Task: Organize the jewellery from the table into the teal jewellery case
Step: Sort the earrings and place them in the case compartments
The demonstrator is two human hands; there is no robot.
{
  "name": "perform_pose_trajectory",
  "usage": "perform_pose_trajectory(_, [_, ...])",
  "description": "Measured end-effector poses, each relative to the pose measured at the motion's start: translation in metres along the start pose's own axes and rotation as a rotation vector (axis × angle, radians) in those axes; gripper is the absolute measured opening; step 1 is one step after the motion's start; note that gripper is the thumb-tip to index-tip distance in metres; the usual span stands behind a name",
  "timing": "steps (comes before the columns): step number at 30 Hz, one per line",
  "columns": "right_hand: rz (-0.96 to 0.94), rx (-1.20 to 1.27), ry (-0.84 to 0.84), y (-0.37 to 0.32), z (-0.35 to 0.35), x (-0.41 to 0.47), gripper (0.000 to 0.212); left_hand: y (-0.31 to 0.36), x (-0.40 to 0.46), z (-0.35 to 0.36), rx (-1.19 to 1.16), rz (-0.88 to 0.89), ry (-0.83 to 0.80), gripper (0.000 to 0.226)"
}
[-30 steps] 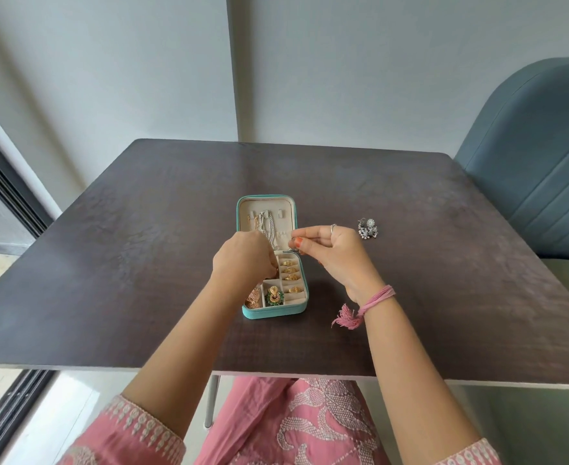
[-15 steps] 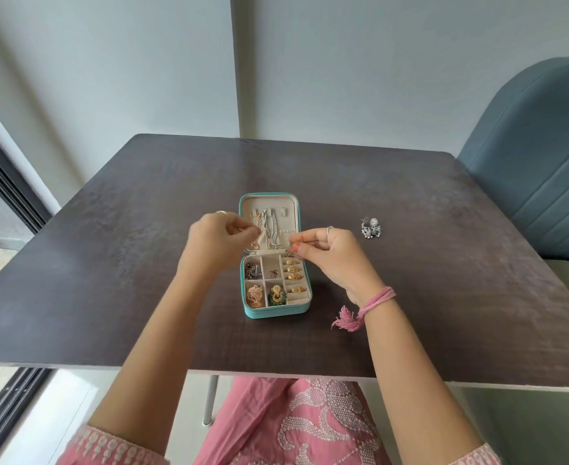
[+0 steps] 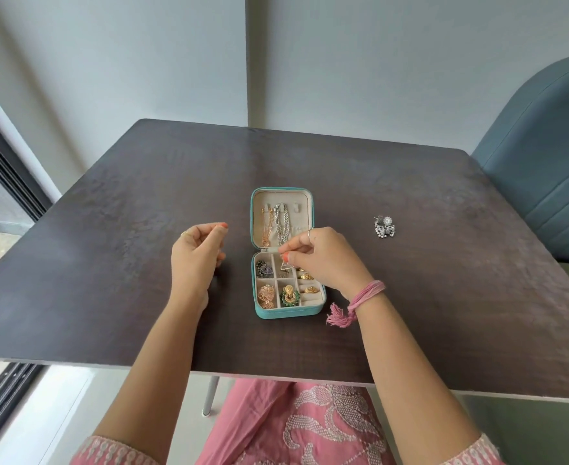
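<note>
Dark table (image 3: 108, 263), mid-frame: the left hand (image 3: 197, 260) has pulled away, loosely curled and empty, while the right hand (image 3: 323, 260) pinches a silver pendant (image 3: 285, 265) over the teal jewellery case (image 3: 286, 312); silver earrings (image 3: 385, 226) remain at right.

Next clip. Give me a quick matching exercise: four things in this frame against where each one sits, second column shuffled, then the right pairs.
1. silver chain necklace
2. silver cluster earrings
3. green and gold round earring
4. left hand

A. bare on the dark table, right of the teal jewellery case
B. near middle compartment of the case
C. hanging in the case's open lid
D. over the table, left of the case

Pairs: 1-C, 2-A, 3-B, 4-D
</note>
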State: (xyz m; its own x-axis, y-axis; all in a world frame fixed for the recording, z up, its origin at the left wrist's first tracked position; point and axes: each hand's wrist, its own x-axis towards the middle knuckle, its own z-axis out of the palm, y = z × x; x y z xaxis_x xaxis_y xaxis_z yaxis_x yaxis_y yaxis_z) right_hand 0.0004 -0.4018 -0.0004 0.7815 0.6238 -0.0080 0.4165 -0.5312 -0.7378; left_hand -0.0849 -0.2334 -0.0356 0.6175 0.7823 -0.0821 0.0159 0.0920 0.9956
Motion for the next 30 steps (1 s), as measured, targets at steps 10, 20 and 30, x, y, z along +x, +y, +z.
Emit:
perform_pose_trajectory(10, [-0.028, -0.312, 0.065, -0.012, 0.011, 0.000, 0.013, -0.004, 0.002, -0.002, -0.009, -0.008, 0.020, 0.006])
perform_pose_trajectory(20, [-0.009, -0.070, 0.204, -0.005, -0.002, 0.000, 0.006, -0.004, 0.003, -0.003, -0.032, -0.041, 0.022, 0.006])
perform_pose_trajectory(30, [0.121, 0.396, 0.424, 0.032, -0.057, -0.013, 0.008, 0.013, -0.009, -0.005, -0.152, -0.007, 0.023, 0.007])
